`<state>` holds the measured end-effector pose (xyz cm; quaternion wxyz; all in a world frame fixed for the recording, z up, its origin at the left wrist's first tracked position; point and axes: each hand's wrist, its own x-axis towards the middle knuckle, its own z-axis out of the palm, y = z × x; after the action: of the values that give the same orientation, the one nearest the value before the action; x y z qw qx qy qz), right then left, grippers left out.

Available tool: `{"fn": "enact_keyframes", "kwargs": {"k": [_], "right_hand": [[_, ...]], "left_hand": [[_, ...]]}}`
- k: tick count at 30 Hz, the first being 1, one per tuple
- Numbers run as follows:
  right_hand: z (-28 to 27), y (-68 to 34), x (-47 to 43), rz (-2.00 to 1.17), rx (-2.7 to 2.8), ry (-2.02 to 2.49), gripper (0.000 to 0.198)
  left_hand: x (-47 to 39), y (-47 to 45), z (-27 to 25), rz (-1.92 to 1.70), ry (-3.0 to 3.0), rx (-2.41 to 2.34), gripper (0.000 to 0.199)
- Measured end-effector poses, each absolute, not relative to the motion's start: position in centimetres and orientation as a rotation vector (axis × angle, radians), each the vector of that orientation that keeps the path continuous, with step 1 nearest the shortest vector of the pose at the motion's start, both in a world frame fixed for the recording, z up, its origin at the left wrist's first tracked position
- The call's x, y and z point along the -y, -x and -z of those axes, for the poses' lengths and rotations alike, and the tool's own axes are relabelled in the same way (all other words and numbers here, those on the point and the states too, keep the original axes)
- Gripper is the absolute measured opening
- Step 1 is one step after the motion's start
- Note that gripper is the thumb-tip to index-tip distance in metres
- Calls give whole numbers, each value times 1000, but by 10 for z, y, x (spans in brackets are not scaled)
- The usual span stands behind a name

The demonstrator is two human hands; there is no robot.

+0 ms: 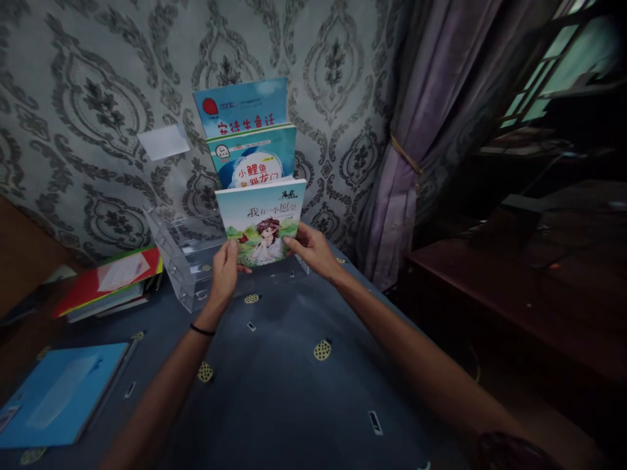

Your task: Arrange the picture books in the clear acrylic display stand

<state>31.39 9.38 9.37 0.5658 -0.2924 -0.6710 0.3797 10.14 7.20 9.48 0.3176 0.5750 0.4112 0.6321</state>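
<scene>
Both hands grip a thin paperback book with a green landscape and a drawn figure on its cover. My left hand pinches its lower left edge, thumb in front. On the lower right side, my right hand holds it the same way. The book is upright at the front of a clear plastic tiered rack. Behind it stand a teal book and, higher up, a blue book with red lettering. The held book's bottom edge is close to the rack's front; whether it rests there I cannot tell.
Several stacked books with a red one on top lie left of the rack. A blue book lies at the near left of the cloth-covered table. Patterned wall covering rises behind. A tied purple curtain hangs at right, beside a dark red surface.
</scene>
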Motion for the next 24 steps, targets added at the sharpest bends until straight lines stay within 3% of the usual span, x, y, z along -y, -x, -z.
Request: {"fn": "enact_keyframes", "kwargs": {"k": [6,15,24], "right_hand": [[-80,-323,-101,-906,1595,719,45],[-55,-333,-116,-875,1565,796,39],[-43,-332,-112,-527,1590,1021,18]], "left_hand": [[-77,-107,-83,-1582,-1577,-1110,58],[-80,-104,-70,-1454,-1956,-1400,30],[-75,-102,-60,-1401,-2293,-1645,14]]}}
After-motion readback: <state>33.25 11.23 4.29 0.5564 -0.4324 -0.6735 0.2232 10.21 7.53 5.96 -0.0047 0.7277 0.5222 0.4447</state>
